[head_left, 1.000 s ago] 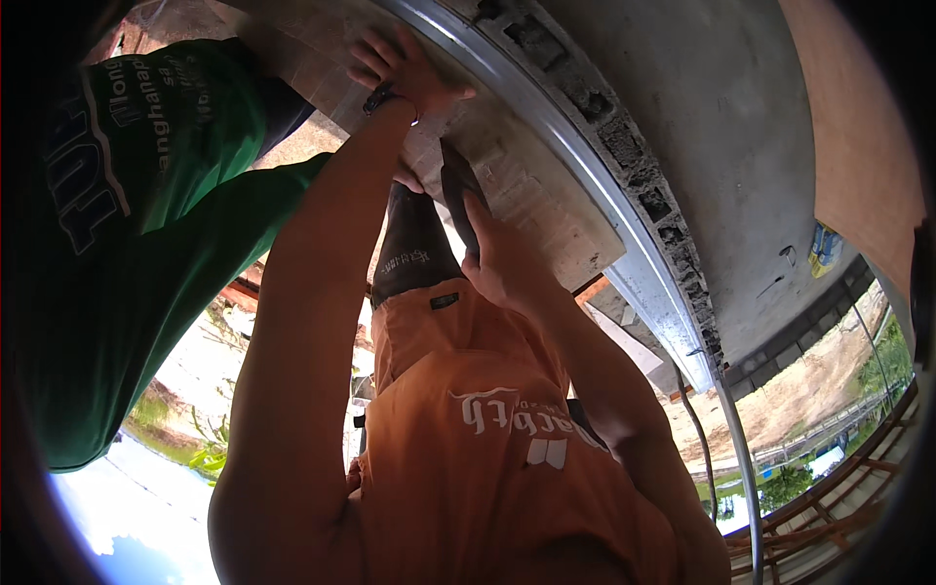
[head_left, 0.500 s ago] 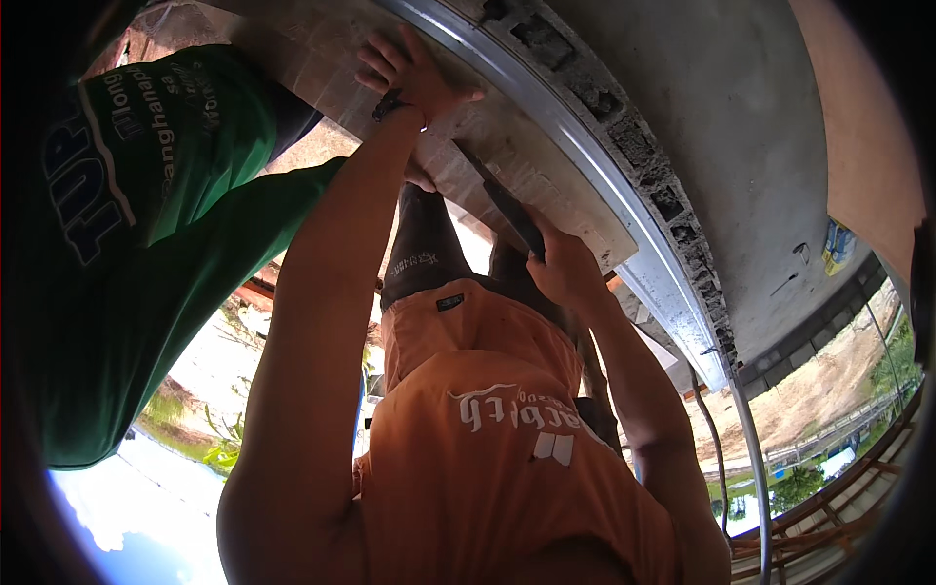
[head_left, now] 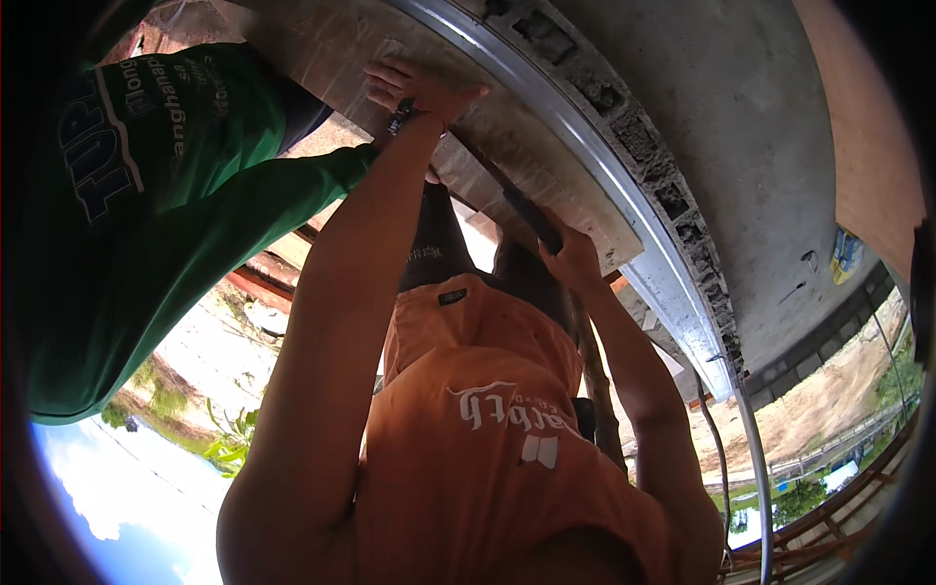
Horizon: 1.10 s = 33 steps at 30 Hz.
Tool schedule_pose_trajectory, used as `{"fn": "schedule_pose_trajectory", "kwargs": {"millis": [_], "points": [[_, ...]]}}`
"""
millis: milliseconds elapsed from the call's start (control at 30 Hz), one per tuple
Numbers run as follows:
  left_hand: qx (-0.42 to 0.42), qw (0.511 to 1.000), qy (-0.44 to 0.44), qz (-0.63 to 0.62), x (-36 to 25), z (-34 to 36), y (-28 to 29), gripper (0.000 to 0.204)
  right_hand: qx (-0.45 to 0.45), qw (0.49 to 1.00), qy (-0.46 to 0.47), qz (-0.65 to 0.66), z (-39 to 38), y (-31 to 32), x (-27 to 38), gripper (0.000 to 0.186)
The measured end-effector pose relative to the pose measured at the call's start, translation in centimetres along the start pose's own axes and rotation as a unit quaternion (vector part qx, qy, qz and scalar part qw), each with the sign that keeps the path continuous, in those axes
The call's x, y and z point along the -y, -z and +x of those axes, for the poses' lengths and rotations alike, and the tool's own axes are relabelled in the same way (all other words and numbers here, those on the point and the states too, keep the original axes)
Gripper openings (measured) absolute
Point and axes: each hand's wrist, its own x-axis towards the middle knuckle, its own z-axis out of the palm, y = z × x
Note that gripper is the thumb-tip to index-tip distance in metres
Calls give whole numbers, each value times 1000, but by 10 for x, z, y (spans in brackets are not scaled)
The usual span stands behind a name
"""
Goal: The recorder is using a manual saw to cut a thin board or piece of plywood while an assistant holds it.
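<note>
While the green sleeve (head_left: 185,244) of a co-worker fills the far left, reaching in toward the middle, the main action is a bit further right. The person in the orange shirt (head_left: 478,439) has the left hand (head_left: 414,88) up flat against the pale slab (head_left: 546,166), fingers spread and pressed on its surface, not wrapped around anything. There's a dark band on that wrist.

Moving right, a dark straight tool (head_left: 522,207) lies along the slab's lower face, running up-left from the right hand (head_left: 573,261). That hand is closed around the tool's lower end, just under the slab's edge.

Right beside the slab runs a shiny metal rail (head_left: 624,210), curving down to the right, with rough grey blocks (head_left: 673,195) along it and a smooth concrete wall (head_left: 760,146) past that. Bottom left is sky and some greenery.
</note>
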Motion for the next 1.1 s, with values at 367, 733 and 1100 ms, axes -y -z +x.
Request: {"fn": "schedule_pose_trajectory", "kwargs": {"millis": [367, 733, 1100], "points": [[33, 997, 5, 65, 2, 3, -3, 153, 141, 979, -111, -100, -41, 66, 120, 65], [-28, 981, -113, 152, -12, 15, -10, 156, 144, 975, -165, -32, -152, 116, 43, 65], [-42, 983, -121, 128, -31, 8, -30, 157, 54, 998, -4, 22, -21, 23, 7, 64]]}}
